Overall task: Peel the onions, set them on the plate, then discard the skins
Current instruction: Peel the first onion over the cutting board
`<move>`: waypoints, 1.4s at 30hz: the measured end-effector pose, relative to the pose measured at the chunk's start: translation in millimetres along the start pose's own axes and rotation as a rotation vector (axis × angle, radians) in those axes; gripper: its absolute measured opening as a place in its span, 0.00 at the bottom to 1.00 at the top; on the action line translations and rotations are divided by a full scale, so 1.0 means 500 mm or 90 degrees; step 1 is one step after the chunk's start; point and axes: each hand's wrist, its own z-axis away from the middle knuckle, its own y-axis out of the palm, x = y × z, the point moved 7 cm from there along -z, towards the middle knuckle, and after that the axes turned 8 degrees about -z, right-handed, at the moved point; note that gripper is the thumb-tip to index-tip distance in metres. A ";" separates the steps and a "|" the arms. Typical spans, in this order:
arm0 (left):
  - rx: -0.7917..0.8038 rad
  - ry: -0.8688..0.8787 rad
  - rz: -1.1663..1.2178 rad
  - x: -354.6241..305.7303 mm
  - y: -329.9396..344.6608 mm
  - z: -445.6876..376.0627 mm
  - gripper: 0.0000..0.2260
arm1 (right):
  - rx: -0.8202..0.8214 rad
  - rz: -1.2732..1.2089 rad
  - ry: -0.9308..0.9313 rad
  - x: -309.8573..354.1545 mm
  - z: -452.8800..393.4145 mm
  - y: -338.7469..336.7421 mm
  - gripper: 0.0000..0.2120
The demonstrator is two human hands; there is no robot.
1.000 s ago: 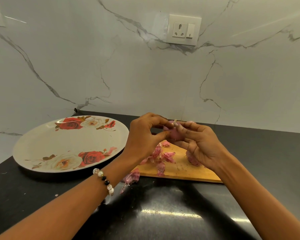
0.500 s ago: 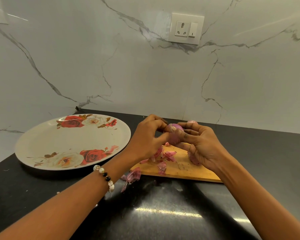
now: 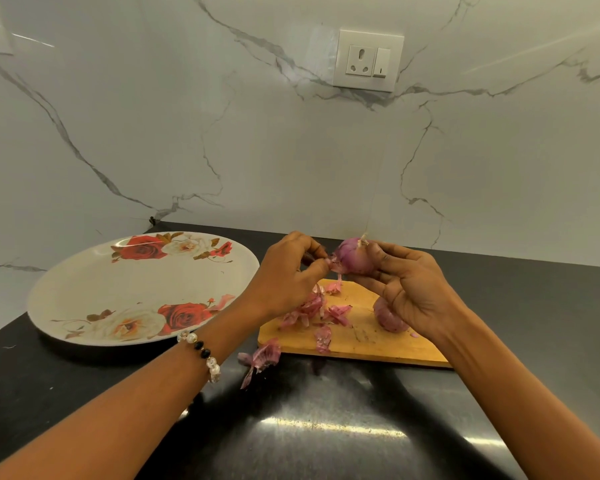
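Observation:
My right hand [image 3: 409,289] holds a purple onion [image 3: 354,258] in its fingertips above the wooden cutting board [image 3: 368,341]. My left hand [image 3: 288,275] pinches a strip of skin [image 3: 333,263] at the onion's left side. A second onion [image 3: 390,318] lies on the board, partly hidden behind my right palm. Several pink skin pieces [image 3: 312,310] lie scattered on the board, and one larger piece [image 3: 262,358] lies on the counter in front of it. The white rose-patterned plate [image 3: 84,292] sits to the left with nothing on it.
The black counter [image 3: 326,427] stretches in front of the board and plate. A marble wall with a socket [image 3: 368,64] stands close behind.
The onion has turned and lifted slightly, showing more of its purple side. My left hand has pulled a strip of skin away to the left.

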 end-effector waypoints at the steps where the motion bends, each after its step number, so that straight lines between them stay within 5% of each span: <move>1: -0.003 -0.015 0.001 0.006 -0.002 0.000 0.01 | -0.002 0.002 -0.001 0.001 -0.001 -0.001 0.24; 11: -0.077 -0.158 0.085 0.048 -0.021 0.000 0.02 | -0.025 0.021 0.007 0.000 -0.004 -0.011 0.12; 17: 0.057 -0.212 0.283 0.022 0.011 0.011 0.21 | 0.019 0.110 -0.028 -0.004 0.002 0.010 0.13; 42: 0.033 -0.183 0.185 0.056 0.010 0.003 0.10 | 0.021 0.140 0.042 -0.012 0.011 0.016 0.09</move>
